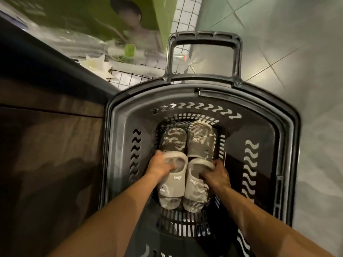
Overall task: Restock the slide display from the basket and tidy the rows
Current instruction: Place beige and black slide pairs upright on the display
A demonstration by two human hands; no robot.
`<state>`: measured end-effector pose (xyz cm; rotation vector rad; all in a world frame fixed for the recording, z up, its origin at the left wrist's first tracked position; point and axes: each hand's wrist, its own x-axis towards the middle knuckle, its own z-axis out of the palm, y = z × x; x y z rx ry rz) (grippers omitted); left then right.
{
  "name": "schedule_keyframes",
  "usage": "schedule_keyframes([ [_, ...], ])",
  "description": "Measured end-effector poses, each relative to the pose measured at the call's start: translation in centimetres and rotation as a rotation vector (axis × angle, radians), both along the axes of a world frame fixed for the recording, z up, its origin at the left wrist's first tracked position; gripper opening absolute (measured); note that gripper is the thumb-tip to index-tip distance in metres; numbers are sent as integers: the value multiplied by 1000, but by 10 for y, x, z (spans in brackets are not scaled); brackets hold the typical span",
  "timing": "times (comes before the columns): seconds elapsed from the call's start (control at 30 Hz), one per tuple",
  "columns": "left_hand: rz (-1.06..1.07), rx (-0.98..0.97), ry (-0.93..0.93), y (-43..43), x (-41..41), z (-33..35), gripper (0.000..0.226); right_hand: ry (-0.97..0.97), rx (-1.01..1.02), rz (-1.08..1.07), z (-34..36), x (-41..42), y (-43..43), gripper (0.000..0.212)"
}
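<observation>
We are leaning over a dark plastic basket (289, 138), and our two bare forearms are coming in from 7 and 5 o'clock, reaching down to its slatted bottom. Our left hand (161, 166) is gripping the left pale slide (173, 184) at its heel end, with the fingers tucked inside on the footbed and the thumb curling over the outside of the rim. Our right hand (217, 174) is gripping the right pale slide (194, 190), its fingers hooking over the heel rim from the 3 o'clock side.

These two slides are lying side by side and touching, toes pointing toward 6 o'clock, each showing a small white logo on its strap. Just beyond them, toward 12 o'clock, the left dark slide (172, 140) and the right dark slide (201, 143) are lying side by side on the same basket bottom. Wavy patches of light are falling across them through the wall cut-outs. The pale heels seem to be overlapping their near ends.

At 12 o'clock the looped handle (204, 37) is rising past the rim. A pale tiled floor (297, 52) is spreading from 1 to 3 o'clock. At 9 o'clock a dark wood-grain panel (46, 154) is running just beside the basket. At 11 o'clock a white wire grid (130, 80) is holding blurred clear packets (115, 51), with a green poster (92, 15) showing behind them.
</observation>
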<state>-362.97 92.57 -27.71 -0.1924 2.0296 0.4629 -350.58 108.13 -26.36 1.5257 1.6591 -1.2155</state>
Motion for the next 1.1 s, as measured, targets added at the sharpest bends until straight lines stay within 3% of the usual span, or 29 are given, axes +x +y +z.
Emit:
schedule_keyframes([
  [0.17, 81, 17, 18, -12, 6, -4, 46, 11, -49, -118, -1, 11, -6, 42],
  [0.3, 86, 76, 3, -13, 8, 3, 39, 102, -53, -154, 2, 25, -8, 52],
  [0.5, 67, 133, 162, 1, -6, 77, 30, 176, 44, -190, 66, 13, 7, 31],
  [0.67, 148, 168, 232, 20, -26, 189, 28, 273, 56, -247, 183, -18, 41, 19],
  [0.97, 294, 350, 125, 13, -21, 466, 48, 422, -41, -137, 473, -29, 90, 14],
  [1.1, 265, 520, 64, -13, -6, 584, 43, 456, -156, -59, 588, -20, 88, 27],
])
